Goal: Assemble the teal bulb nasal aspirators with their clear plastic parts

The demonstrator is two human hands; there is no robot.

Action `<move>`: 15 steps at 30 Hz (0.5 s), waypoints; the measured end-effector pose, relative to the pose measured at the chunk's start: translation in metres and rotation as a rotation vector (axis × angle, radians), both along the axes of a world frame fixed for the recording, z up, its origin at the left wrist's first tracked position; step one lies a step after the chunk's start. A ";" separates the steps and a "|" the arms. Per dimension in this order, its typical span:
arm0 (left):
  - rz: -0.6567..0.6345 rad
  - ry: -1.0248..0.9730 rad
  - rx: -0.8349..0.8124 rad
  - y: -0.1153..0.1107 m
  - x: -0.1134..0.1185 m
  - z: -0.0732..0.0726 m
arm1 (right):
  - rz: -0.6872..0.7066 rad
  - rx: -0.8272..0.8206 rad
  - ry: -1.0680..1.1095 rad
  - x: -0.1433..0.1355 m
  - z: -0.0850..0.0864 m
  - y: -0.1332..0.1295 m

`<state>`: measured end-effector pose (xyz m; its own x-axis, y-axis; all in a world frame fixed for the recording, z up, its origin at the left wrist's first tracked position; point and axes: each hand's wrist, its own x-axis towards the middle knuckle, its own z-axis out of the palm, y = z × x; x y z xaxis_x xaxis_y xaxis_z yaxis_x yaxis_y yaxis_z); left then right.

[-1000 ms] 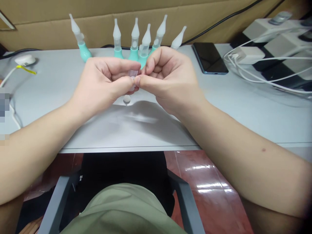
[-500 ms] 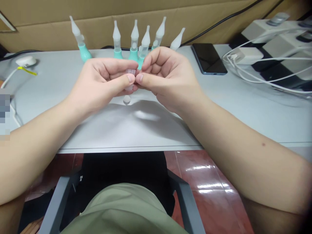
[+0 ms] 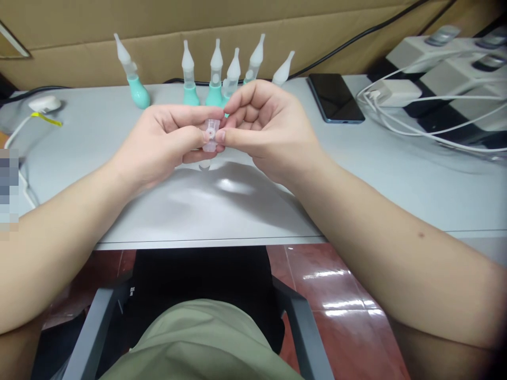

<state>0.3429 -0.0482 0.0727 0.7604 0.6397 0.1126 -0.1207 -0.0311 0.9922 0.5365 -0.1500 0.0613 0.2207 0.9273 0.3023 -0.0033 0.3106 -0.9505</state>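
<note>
A short, clear plastic tube piece (image 3: 211,148) with a small round port on its side is held between both hands above the table. My left hand (image 3: 166,132) is closed on it from the left, thumb at its near side and fingers behind. From the right, the thumb and fingertips of my right hand (image 3: 273,126) pinch at its edge, the hand's upper fingers curled. Just below, a small clear round piece (image 3: 205,165) lies on the tabletop. Behind my hands stand several nasal aspirators with teal bulbs and white tips, among them one aspirator (image 3: 190,79) partly screened at its base.
A separate aspirator (image 3: 138,92) leans at the back left, near a white cable end (image 3: 44,103) with a yellow tie. At the back right are a dark phone (image 3: 336,97), a white charger (image 3: 396,93) with cables, and grey devices (image 3: 420,53). Cardboard (image 3: 150,31) lines the back.
My left thumb has slid left off the tube's front, so its side port now shows. My right thumb has moved slightly down and left onto the tube's edge. The camera view has shifted a little.
</note>
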 end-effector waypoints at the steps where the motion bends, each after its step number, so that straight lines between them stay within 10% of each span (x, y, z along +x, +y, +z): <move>1: 0.002 -0.008 -0.009 0.000 0.000 0.000 | 0.006 0.001 0.003 0.000 0.000 0.000; 15: 0.027 -0.084 0.133 -0.001 0.001 -0.002 | 0.033 0.100 0.024 -0.006 -0.001 0.000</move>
